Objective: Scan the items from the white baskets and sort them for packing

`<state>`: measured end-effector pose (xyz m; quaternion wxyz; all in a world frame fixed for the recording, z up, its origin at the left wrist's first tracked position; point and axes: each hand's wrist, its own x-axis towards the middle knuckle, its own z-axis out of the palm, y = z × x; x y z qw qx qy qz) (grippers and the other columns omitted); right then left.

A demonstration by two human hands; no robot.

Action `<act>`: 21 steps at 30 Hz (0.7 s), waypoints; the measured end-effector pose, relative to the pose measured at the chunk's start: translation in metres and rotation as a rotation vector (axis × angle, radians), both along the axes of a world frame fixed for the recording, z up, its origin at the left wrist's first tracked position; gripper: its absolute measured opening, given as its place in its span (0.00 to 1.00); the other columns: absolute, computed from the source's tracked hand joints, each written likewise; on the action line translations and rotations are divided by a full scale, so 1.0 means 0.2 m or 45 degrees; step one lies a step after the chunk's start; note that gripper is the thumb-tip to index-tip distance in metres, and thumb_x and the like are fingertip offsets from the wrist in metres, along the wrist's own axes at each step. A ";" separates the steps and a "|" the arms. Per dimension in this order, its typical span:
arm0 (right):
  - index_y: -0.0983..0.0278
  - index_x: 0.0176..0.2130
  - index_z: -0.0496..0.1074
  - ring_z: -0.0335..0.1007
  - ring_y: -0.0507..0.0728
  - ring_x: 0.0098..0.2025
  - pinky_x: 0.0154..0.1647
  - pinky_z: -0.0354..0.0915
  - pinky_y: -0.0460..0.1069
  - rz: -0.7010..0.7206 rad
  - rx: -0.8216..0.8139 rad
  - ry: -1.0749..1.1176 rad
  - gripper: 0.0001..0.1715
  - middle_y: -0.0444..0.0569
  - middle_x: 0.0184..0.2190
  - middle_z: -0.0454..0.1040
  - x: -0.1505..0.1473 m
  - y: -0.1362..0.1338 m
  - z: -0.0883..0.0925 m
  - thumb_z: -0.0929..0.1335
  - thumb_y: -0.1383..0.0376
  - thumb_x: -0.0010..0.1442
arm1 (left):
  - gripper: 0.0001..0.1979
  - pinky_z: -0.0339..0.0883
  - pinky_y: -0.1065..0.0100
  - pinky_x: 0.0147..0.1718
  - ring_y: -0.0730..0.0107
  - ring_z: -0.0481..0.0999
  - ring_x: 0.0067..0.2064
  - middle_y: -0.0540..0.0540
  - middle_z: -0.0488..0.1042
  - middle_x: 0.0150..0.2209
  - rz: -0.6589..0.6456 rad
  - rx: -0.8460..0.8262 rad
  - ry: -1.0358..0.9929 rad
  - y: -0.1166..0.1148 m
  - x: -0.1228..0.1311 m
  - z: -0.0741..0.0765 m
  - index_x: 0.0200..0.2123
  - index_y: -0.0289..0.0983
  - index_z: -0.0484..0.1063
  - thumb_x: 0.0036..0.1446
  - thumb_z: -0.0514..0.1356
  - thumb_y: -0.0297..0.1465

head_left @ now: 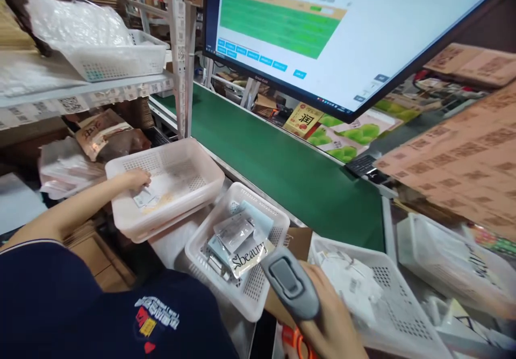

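A: What's biggest here?
B: The monitor [322, 26], lit white and green, hanging over a green belt [282, 171]. Stacked cartons [463, 155] fill the right.

A: And on the surface?
B: White perforated baskets. The left basket [169, 187] sits tilted on another; the middle basket [237, 246] holds foil sachets [237, 241]; a third basket [379, 300] lies to the right, holding white packets.

A: The hands?
B: The left hand [135, 179] reaches into the left basket, fingers bent down onto a small packet [147, 195] on its floor; whether they grip it, I cannot tell. The right hand [326, 316] is clenched round a grey scanner [290, 284], just beside the middle basket's near corner.
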<state>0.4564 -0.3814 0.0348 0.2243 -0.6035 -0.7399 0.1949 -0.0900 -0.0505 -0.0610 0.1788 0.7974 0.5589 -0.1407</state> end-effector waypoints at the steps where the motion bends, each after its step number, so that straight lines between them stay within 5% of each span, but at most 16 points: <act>1: 0.57 0.68 0.68 0.79 0.65 0.62 0.56 0.79 0.55 0.038 -0.027 0.002 0.32 0.59 0.65 0.71 -0.04 0.04 0.01 0.66 0.67 0.67 | 0.07 0.70 0.59 0.57 0.51 0.79 0.48 0.40 0.81 0.38 0.014 0.026 -0.020 0.02 0.02 0.03 0.34 0.31 0.79 0.48 0.65 0.21; 6: 0.62 0.72 0.67 0.81 0.68 0.56 0.49 0.80 0.59 0.067 -0.191 -0.180 0.43 0.63 0.66 0.70 -0.29 0.17 0.14 0.66 0.71 0.59 | 0.24 0.71 0.66 0.51 0.57 0.78 0.49 0.41 0.82 0.49 -0.040 0.274 -0.428 0.06 0.28 0.27 0.57 0.29 0.77 0.65 0.59 0.39; 9: 0.64 0.76 0.63 0.80 0.72 0.57 0.50 0.78 0.62 -0.002 -0.235 -0.358 0.49 0.64 0.66 0.70 -0.41 0.24 0.25 0.68 0.72 0.58 | 0.29 0.71 0.65 0.44 0.56 0.78 0.44 0.41 0.82 0.45 -0.096 0.263 -0.874 -0.04 0.56 0.38 0.52 0.30 0.78 0.64 0.61 0.51; 12: 0.64 0.77 0.63 0.80 0.72 0.56 0.52 0.76 0.62 -0.120 -0.245 -0.436 0.48 0.62 0.64 0.72 -0.46 0.31 0.34 0.70 0.72 0.60 | 0.29 0.72 0.64 0.41 0.54 0.80 0.43 0.43 0.83 0.43 -0.207 0.102 -1.123 -0.18 0.85 0.40 0.50 0.33 0.79 0.63 0.64 0.54; 17: 0.64 0.74 0.66 0.79 0.71 0.57 0.53 0.75 0.60 -0.348 -0.254 -0.505 0.43 0.61 0.63 0.73 -0.35 0.27 0.34 0.69 0.71 0.62 | 0.30 0.78 0.57 0.47 0.46 0.83 0.48 0.40 0.84 0.47 -0.278 -0.067 -1.215 -0.35 1.23 0.26 0.51 0.36 0.79 0.59 0.64 0.55; 21: 0.64 0.72 0.69 0.80 0.69 0.58 0.57 0.75 0.57 -0.470 -0.216 -0.394 0.47 0.60 0.61 0.75 -0.18 0.08 0.20 0.68 0.74 0.55 | 0.38 0.80 0.46 0.58 0.35 0.85 0.56 0.31 0.84 0.52 -0.143 -0.149 -1.081 -0.48 1.44 -0.05 0.56 0.37 0.78 0.53 0.58 0.58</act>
